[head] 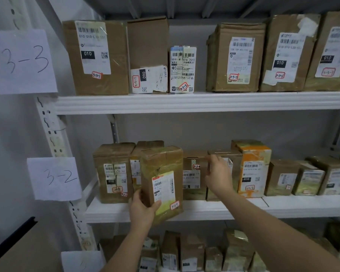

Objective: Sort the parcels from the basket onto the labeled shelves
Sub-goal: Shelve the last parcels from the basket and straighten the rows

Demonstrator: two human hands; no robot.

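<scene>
My left hand (142, 210) grips the lower left corner of a tape-wrapped brown parcel (162, 183) with a white label and a red-edged sticker, held upright in front of the middle shelf (243, 208). That shelf carries a paper sign reading 3-2 (54, 178) on the left post. My right hand (219, 174) reaches into the row on that shelf and holds the left edge of a brown box (227, 154) next to an orange-and-white parcel (256, 169). No basket is in view.
The upper shelf (185, 103), signed 3-3 (22, 60), holds a row of labelled cartons with a gap right of the small white parcel (183, 69). More parcels stand on the bottom shelf (194, 252). A perforated white upright (53, 134) runs down the left.
</scene>
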